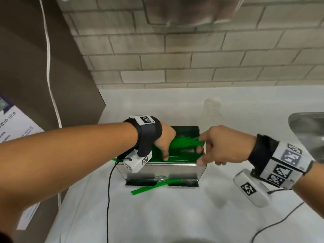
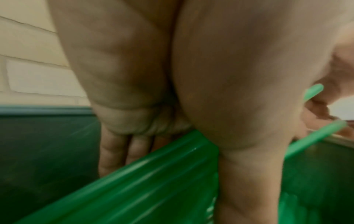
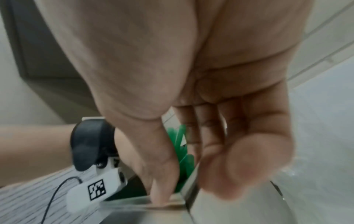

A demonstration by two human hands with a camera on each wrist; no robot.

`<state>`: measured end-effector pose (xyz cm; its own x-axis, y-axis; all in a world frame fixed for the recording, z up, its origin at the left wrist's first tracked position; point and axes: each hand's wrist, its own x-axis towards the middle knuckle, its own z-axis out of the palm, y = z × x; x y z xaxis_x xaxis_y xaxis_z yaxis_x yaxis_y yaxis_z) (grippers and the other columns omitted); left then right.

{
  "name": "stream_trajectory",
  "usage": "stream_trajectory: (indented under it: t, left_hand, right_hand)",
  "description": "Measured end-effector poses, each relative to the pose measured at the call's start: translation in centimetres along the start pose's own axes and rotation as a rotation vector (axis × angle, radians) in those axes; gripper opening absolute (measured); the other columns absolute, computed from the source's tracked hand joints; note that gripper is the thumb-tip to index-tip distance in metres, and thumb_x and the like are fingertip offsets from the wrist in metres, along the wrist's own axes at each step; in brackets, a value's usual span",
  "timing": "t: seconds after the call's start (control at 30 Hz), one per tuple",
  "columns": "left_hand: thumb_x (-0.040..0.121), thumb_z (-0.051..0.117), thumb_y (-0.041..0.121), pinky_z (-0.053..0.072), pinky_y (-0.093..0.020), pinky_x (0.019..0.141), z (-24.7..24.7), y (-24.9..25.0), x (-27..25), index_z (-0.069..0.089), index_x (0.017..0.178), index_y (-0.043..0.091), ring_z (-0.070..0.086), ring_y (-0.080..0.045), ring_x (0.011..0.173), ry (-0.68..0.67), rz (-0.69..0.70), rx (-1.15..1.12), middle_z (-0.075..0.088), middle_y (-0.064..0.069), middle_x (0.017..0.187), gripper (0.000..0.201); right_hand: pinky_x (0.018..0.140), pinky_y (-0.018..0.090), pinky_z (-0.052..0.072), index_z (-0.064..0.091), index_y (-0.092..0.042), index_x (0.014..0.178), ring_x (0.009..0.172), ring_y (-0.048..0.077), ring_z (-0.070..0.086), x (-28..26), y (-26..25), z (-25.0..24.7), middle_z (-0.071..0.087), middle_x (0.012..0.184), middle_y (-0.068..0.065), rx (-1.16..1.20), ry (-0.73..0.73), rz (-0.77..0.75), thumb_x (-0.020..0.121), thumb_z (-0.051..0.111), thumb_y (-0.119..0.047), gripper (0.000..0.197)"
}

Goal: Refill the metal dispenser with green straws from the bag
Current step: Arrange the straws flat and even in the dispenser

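The metal dispenser (image 1: 166,170) stands on the white counter with its top open and green straws (image 1: 182,142) lying inside. My left hand (image 1: 164,155) reaches down into the bin. In the left wrist view my left hand (image 2: 182,159) has a bundle of straws (image 2: 134,189) between thumb and fingers. My right hand (image 1: 201,151) is at the bin's right end, its straight fingers against the straw ends and its thumb on the front rim. The right wrist view shows the right hand (image 3: 191,181) over the dispenser's corner (image 3: 201,212). No bag is clearly visible.
Two loose straws (image 1: 152,185) poke out of the dispenser's bottom slot onto the counter. A metal sink (image 1: 306,130) is at the right. A brown cabinet (image 1: 43,76) with a white cord stands at the left, and a brick wall behind. Black cables trail across the counter.
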<state>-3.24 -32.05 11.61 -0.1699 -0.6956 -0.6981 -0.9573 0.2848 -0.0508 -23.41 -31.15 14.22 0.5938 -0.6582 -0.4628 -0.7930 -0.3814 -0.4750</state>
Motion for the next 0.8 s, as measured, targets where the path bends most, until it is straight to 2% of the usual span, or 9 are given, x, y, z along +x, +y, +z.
stream_trajectory:
  t: [0.07, 0.13, 0.2, 0.33, 0.4, 0.47, 0.57, 0.7, 0.8]
  left_hand:
    - [0.074, 0.083, 0.053, 0.056, -0.034, 0.081, -0.1, -0.8, -0.2, 0.065, 0.124, 0.002, 0.065, -0.024, 0.089, 0.004, -0.013, -0.035, 0.072, -0.008, 0.110, 0.073]
    - [0.070, 0.083, 0.058, 0.057, -0.041, 0.094, -0.2, -1.7, -0.5, 0.062, 0.131, 0.004, 0.069, -0.028, 0.104, 0.024, -0.015, -0.050, 0.071, -0.009, 0.122, 0.085]
    - [0.073, 0.080, 0.061, 0.056, -0.042, 0.094, 0.0, -2.4, -0.9, 0.062, 0.131, 0.005, 0.069, -0.028, 0.106, 0.043, -0.003, -0.065, 0.072, -0.009, 0.120, 0.082]
    - [0.077, 0.079, 0.056, 0.054, -0.042, 0.096, 0.8, -2.9, -1.6, 0.052, 0.138, 0.008, 0.066, -0.027, 0.107, 0.057, 0.001, -0.079, 0.068, -0.008, 0.122, 0.082]
    - [0.077, 0.081, 0.052, 0.053, -0.041, 0.097, 1.4, -3.0, -1.6, 0.046, 0.143, 0.008, 0.064, -0.027, 0.111, 0.048, -0.017, -0.050, 0.065, -0.008, 0.128, 0.087]
    - [0.080, 0.079, 0.049, 0.051, -0.040, 0.100, 1.7, -3.0, -1.6, 0.041, 0.149, 0.009, 0.062, -0.028, 0.117, 0.055, -0.028, -0.041, 0.062, -0.008, 0.135, 0.088]
    - [0.084, 0.078, 0.043, 0.049, -0.036, 0.100, 1.8, -3.0, -1.9, 0.038, 0.152, 0.011, 0.060, -0.029, 0.122, 0.083, -0.013, -0.064, 0.060, -0.008, 0.140, 0.085]
    - [0.084, 0.080, 0.038, 0.052, -0.034, 0.095, 1.7, -3.6, -2.1, 0.055, 0.140, 0.015, 0.065, -0.025, 0.110, 0.069, 0.008, -0.156, 0.069, -0.004, 0.124, 0.065]
    - [0.083, 0.081, 0.037, 0.054, -0.035, 0.091, 1.6, -3.7, -2.2, 0.057, 0.135, 0.013, 0.066, -0.022, 0.100, 0.049, 0.023, -0.183, 0.071, -0.002, 0.118, 0.062]
  right_hand:
    - [0.052, 0.027, 0.058, 0.073, -0.010, 0.085, 0.049, 0.015, 0.067, 0.2, 0.0, 0.2, 0.075, 0.067, 0.009, 0.072, 0.025, -0.006, 0.078, 0.083, -0.025, 0.019]
    - [0.053, 0.026, 0.060, 0.074, -0.009, 0.082, 0.053, 0.021, 0.071, 0.4, 0.1, -0.4, 0.075, 0.063, 0.006, 0.088, 0.099, -0.011, 0.081, 0.079, -0.015, 0.008]
    - [0.056, 0.025, 0.061, 0.075, -0.012, 0.079, 0.054, 0.021, 0.072, 0.6, 0.1, -1.2, 0.075, 0.061, 0.005, 0.089, 0.192, -0.018, 0.080, 0.077, -0.012, 0.002]
    - [0.057, 0.012, 0.056, 0.079, -0.015, 0.081, 0.054, 0.012, 0.072, 0.8, 0.2, -3.5, 0.075, 0.061, -0.006, 0.206, 0.404, -0.070, 0.078, 0.073, -0.001, 0.016]
    - [0.059, 0.012, 0.056, 0.079, -0.019, 0.079, 0.058, 0.015, 0.073, 1.2, 0.5, -4.4, 0.076, 0.063, -0.005, 0.251, 0.487, -0.080, 0.078, 0.076, -0.006, 0.014]
    - [0.064, 0.019, 0.059, 0.079, -0.021, 0.078, 0.058, 0.015, 0.072, 1.9, 1.0, -4.4, 0.076, 0.065, -0.005, 0.249, 0.475, -0.077, 0.077, 0.079, -0.009, 0.011]
    - [0.072, 0.036, 0.064, 0.079, -0.016, 0.081, 0.060, 0.015, 0.069, 3.2, 1.9, -2.7, 0.077, 0.071, 0.004, 0.274, 0.373, -0.044, 0.076, 0.083, -0.009, 0.009]
    - [0.074, 0.029, 0.058, 0.075, -0.022, 0.079, 0.071, 0.013, 0.070, 3.9, 2.7, -1.1, 0.072, 0.090, -0.004, 0.212, 0.472, -0.054, 0.071, 0.088, -0.020, 0.016]
    - [0.063, 0.024, 0.057, 0.067, -0.019, 0.095, 0.066, 0.021, 0.072, 3.7, 2.3, -1.0, 0.072, 0.099, 0.005, 0.416, 0.496, -0.138, 0.072, 0.085, -0.002, 0.034]
